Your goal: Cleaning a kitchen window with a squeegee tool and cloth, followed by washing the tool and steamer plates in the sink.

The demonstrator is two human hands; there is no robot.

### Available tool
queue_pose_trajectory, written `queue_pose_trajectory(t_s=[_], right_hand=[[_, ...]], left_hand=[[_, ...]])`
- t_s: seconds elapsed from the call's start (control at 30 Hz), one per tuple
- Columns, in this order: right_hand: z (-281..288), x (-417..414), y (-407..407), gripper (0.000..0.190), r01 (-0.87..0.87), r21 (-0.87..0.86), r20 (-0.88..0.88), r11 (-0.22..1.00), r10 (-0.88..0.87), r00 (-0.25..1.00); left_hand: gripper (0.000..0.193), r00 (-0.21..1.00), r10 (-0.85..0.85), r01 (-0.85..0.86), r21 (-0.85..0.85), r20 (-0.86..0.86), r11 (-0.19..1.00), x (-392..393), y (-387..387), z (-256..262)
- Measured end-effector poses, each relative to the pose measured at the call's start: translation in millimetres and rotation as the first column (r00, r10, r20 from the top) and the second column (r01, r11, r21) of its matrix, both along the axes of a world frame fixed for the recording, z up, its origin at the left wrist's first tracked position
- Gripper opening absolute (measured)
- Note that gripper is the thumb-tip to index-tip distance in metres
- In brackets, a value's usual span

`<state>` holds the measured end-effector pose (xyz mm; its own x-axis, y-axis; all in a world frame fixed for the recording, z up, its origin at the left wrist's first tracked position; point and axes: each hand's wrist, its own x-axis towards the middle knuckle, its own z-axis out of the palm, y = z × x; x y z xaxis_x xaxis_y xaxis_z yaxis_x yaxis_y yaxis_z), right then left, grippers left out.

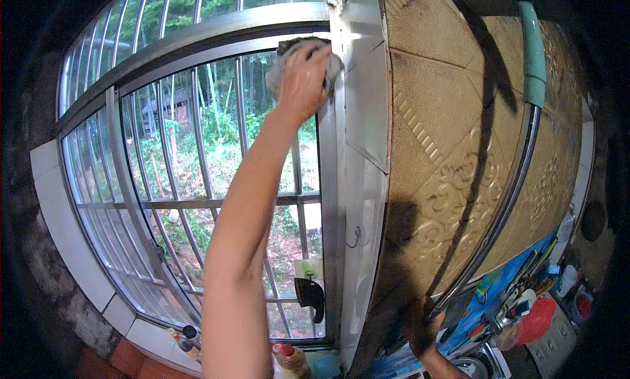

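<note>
My left hand (305, 74) presses a bunched grey cloth (281, 78) against the upper right corner of the aluminium window frame (206, 59). The left arm reaches up across the glass. At the lower right, in shadow, my right hand (423, 325) is closed around the lower part of a metal pole (512, 197). That pole slants up along the tiled wall and has a teal sleeve (534, 59) at its upper end. Vertical metal bars (197, 133) stand behind the window glass.
A black cleaver (310, 295) hangs from an adhesive hook (309, 268) at the window's lower right. Bottles (291, 359) stand on the sill below. Beside the embossed tan wall tiles (438, 83), kitchen utensils and a red plastic item (536, 320) crowd the lower right. A wall hook (355, 237) sticks out.
</note>
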<state>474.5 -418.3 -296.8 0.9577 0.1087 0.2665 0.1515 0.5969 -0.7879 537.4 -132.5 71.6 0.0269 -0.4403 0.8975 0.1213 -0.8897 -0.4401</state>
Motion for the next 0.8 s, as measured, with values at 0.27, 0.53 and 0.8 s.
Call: queue_pose_trajectory(t_s=[0.27, 0.53, 0.8], right_hand=[[-30.4, 26.4, -0.2, 0.021, 0.059, 0.325, -0.228, 0.944, 0.018, 0.973], [-31.4, 37.7, -5.0, 0.023, 0.228, -0.17, 0.293, 0.959, -0.172, 0.941], [-40.8, 48.7, -20.7, 0.012, 0.11, -0.202, 0.196, 0.973, -0.069, 0.978]], left_hand=[[0.047, 0.98, 0.075, -0.056, 0.111, -0.184, 0.992, -10.6, 12.1, -10.5], [0.04, 0.973, 0.231, -0.228, 0.087, -0.018, 0.97, -14.6, 57.2, 30.3], [0.044, 0.886, 0.316, -0.165, -0.406, 0.34, 0.899, -78.2, 189.3, 3.2]])
